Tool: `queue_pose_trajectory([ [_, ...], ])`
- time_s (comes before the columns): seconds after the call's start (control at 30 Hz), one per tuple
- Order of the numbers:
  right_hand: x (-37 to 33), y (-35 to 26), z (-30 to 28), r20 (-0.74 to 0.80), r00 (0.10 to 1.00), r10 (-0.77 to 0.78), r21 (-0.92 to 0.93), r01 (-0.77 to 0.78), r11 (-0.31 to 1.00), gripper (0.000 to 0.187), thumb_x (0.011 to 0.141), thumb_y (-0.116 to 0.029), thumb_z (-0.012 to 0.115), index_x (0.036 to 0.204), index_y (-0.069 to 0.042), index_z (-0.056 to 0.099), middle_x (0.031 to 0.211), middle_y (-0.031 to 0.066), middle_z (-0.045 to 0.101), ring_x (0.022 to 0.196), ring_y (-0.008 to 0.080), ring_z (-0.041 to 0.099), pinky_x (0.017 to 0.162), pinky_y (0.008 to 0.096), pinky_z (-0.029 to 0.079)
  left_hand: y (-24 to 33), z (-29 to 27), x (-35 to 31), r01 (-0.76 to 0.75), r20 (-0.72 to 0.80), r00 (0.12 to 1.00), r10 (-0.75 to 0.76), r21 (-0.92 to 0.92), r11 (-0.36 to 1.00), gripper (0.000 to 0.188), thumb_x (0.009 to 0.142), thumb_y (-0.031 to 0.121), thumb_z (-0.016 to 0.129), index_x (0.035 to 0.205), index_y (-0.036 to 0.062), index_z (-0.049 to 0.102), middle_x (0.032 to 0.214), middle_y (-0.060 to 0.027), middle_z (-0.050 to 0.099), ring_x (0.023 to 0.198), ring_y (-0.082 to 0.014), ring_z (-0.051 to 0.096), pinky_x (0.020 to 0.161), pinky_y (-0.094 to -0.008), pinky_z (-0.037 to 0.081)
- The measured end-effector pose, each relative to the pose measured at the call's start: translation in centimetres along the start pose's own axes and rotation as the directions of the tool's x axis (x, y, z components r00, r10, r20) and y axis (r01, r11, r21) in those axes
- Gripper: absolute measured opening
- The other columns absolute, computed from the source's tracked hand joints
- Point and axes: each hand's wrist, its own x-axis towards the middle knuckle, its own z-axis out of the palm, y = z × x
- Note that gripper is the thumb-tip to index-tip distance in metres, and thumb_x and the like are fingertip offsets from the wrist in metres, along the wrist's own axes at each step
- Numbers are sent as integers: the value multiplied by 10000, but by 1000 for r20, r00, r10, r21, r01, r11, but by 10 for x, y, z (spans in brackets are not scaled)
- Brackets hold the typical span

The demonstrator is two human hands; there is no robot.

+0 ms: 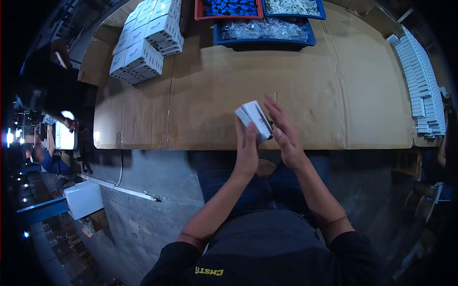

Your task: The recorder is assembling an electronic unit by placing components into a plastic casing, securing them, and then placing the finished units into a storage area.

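Left grip (247,144) curled, right grip (288,137) outstretched.

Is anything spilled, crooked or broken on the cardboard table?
Nothing looks spilled or broken. The white box is tilted, but the left hand holds it. Blue pieces lie inside the red tray, clear plastic inside the front blue tray.

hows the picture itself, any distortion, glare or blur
Head view, edges: fisheye curve bows the stack of small white boxes at right, lamps flare at the left rim, corners fall to black; head view, centre: the white carton in the left hand is bright, its print too soft to read.
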Motion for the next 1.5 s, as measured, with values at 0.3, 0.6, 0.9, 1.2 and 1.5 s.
queue_pose_trajectory([
  [0.3, -14, 17, 12, 58, 992, -114, -332, 126, 935, 497, 1002, -165, 574, 1449, 50, 557, 1492, 222, 569, 1333, 368, 599, 1093, 416, 498, 9, -3, 7, 221, -16, 975, -220, 55, 974, 630, 1129, 486, 391, 1638, 151, 235, 1333, -68, 533, 1162, -144, 570, 955, -313, 515],
  [0.6, -17, 22, 17, -36, 956, -290, -515, 231, 825, 441, 999, -109, 553, 1403, 63, 590, 1393, 239, 638, 1194, 386, 687, 982, 414, 572, 19, 16, 1, 288, -16, 957, -290, -64, 955, 522, 1078, 558, 492, 1355, 117, 519, 849, 31, 536, 713, -53, 523, 636, -238, 478],
  [0.9, -18, 24, 16, -23, 949, -316, -546, 252, 799, 385, 1017, -75, 496, 1342, 102, 601, 1314, 258, 676, 1152, 403, 703, 972, 429, 582, 8, 22, -1, 219, -67, 973, -219, -8, 976, 400, 1115, 471, 425, 1265, 117, 534, 833, 42, 516, 663, -32, 469, 554, -216, 397],
  [1.2, -22, 31, 22, -27, 933, -358, -548, 286, 786, 380, 1027, -70, 478, 1344, 105, 593, 1311, 275, 670, 1135, 418, 708, 971, 443, 583, 6, 23, -5, 245, -116, 962, -247, -28, 969, 386, 1109, 471, 407, 1195, 119, 539, 809, 51, 501, 653, -31, 462, 547, -207, 372],
  [1.5, -25, 31, 22, 9, 918, -397, -559, 334, 759, 395, 1040, -96, 464, 1357, 114, 571, 1327, 277, 663, 1131, 412, 712, 958, 461, 587, 1, 20, -11, 198, -107, 975, -197, -3, 980, 535, 1099, 506, 393, 1314, 44, 556, 886, 22, 563, 686, -42, 481, 583, -217, 386],
])
